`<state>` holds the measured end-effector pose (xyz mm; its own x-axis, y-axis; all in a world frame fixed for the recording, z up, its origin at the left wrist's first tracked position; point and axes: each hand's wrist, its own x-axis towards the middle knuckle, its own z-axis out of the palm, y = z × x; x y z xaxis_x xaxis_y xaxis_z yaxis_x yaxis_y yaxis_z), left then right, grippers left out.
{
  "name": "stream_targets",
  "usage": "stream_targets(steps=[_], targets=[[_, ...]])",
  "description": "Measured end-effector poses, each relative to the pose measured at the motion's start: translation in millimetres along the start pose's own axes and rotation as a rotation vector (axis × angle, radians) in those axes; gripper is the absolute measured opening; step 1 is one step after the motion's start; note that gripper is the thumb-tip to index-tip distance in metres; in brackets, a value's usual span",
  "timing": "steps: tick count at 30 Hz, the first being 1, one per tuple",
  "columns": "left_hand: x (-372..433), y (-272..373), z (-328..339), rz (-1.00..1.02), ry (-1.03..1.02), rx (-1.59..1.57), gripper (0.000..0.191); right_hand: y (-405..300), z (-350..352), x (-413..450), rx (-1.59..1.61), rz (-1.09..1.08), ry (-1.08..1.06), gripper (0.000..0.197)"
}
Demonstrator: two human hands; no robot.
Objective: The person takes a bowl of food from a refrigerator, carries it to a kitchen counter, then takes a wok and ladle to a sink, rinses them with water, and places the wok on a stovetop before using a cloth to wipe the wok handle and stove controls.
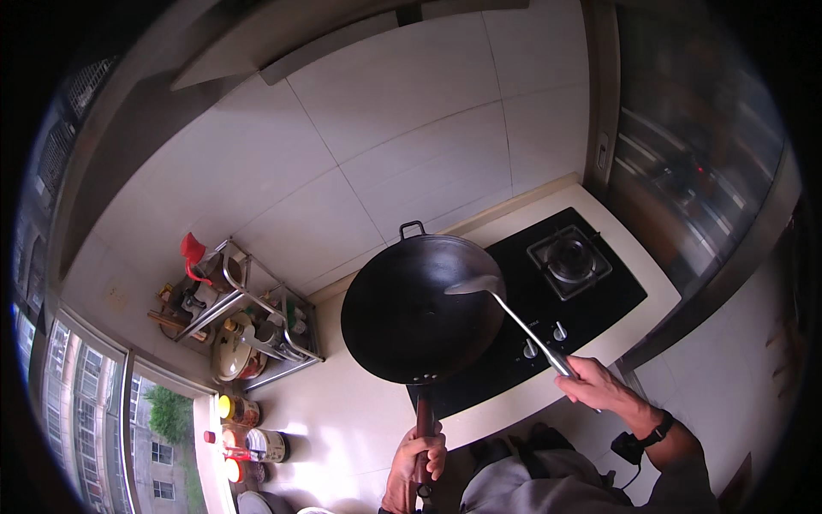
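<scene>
A black wok (pixel 411 321) covers the left part of a black gas hob (pixel 578 321); its inside looks dark, with no food visible. My left hand (pixel 420 455) is closed round the wok's reddish-brown handle (pixel 424 417), on the near side. My right hand (pixel 591 384) grips the handle of a metal wok spatula (pixel 475 284). The spatula's head is over the right side of the wok's bowl; whether it touches the surface cannot be told. A small loop handle (pixel 411 228) sticks out from the wok's far rim. The burner under the wok is hidden.
Right of the wok is a second burner (pixel 570 259), with two control knobs (pixel 530 349) near the hob's front. A metal rack (pixel 282 302) with kitchenware and bottles stands left. Several jars (pixel 264 445) line the window side. A tiled wall (pixel 424 141) rises behind the counter.
</scene>
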<state>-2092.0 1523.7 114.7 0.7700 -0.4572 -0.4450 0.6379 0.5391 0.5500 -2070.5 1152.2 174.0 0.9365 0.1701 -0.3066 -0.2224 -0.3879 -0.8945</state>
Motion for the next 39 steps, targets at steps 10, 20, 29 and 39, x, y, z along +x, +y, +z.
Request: stream_targets(steps=[10,20,29,39], targets=[[8,15,-20,-0.099,-0.057,0.023,0.019,-15,62,65,-0.239,-0.008,0.036,0.028],[6,4,-21,-0.104,-0.048,-0.004,0.019,-9,75,85,-0.364,0.035,0.003,0.033],[0,2,-25,-0.078,-0.074,-0.046,0.024,-8,73,92,-0.395,0.044,-0.008,0.036],[3,-17,-20,0.028,-0.007,0.005,0.077,-2,68,98,-0.418,0.059,-0.025,0.039]])
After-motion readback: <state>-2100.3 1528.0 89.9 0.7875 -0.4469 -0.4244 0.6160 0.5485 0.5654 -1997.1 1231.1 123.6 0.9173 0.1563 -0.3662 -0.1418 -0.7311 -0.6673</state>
